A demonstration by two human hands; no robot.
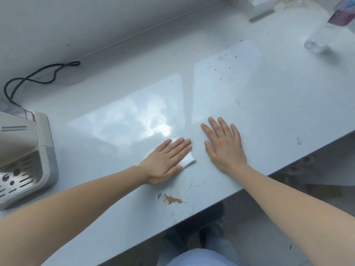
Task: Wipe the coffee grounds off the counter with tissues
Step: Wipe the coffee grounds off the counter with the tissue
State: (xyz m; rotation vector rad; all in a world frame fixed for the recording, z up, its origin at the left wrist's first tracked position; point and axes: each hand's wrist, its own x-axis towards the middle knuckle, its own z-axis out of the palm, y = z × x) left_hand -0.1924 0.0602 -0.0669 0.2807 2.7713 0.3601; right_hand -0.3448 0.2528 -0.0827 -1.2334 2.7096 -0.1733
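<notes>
Coffee machine [25, 156] far left on tabletop [115, 104]. Left hand [166, 162] flat, fingers [180, 144] spread open, pinning folded tissue [188, 161] under palm. Tissue looks soft, light, tears if dragged hard; press through middle. Brown grounds smear [171, 199] near front edge, unwiped. Right hand [224, 145] flat, empty, bracing.

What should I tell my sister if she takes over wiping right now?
Left hand: flat, palm down, pressing a folded white tissue onto the counter.
Right hand: flat on the counter, fingers spread, holding nothing.
Done: cannot tell how much is already wiped.
Left: the brown smear near the front edge, just behind the left hand; scattered dark specks farther back toward the clear bottle; small ring marks on the right. The coffee machine stands at the left.
</notes>
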